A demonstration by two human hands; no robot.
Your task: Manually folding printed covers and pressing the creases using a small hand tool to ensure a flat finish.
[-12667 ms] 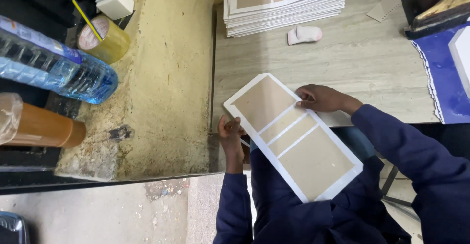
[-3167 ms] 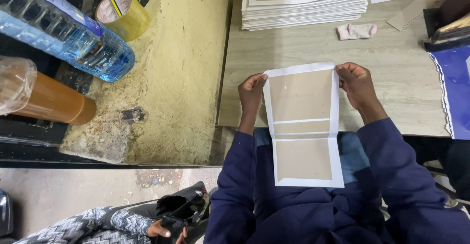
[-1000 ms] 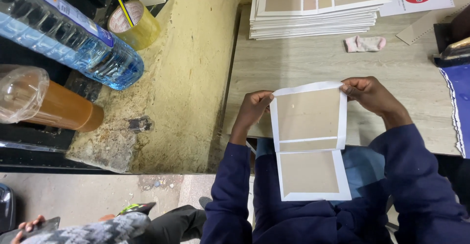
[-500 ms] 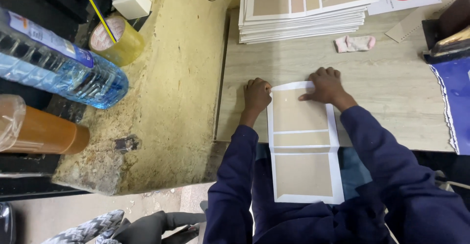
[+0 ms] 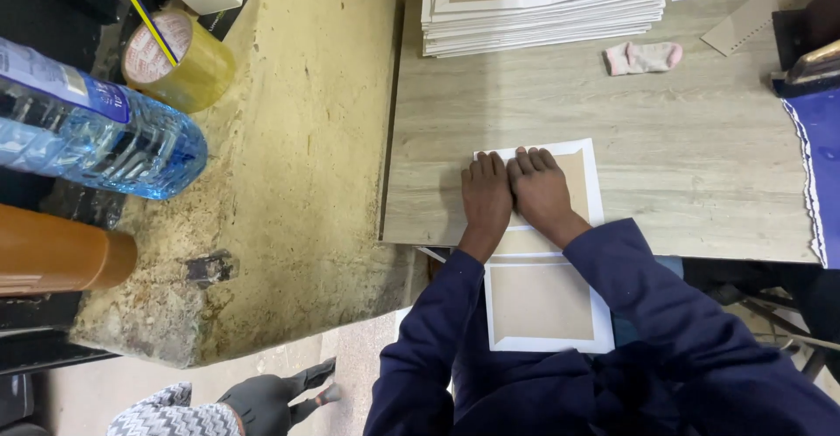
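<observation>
Hands lie flat, side by side and touching, fingers together: the left hand (image 5: pixel 486 200) and right hand (image 5: pixel 540 191) both press down on a white-bordered tan cardboard sheet (image 5: pixel 542 300). That sheet rests with its far half on the pale wood-grain surface (image 5: pixel 700 191) and its near half hanging over the edge above the person's lap. At the far edge sits a stack of matching white-and-tan sheets (image 5: pixel 547 7), with a small pink cloth (image 5: pixel 645 57) just beside it. Left, on a rough yellowish ledge (image 5: pixel 306 138), stand a yellow tape roll (image 5: pixel 179 59) and a clear blue-labelled plastic bottle (image 5: pixel 92 130).
</observation>
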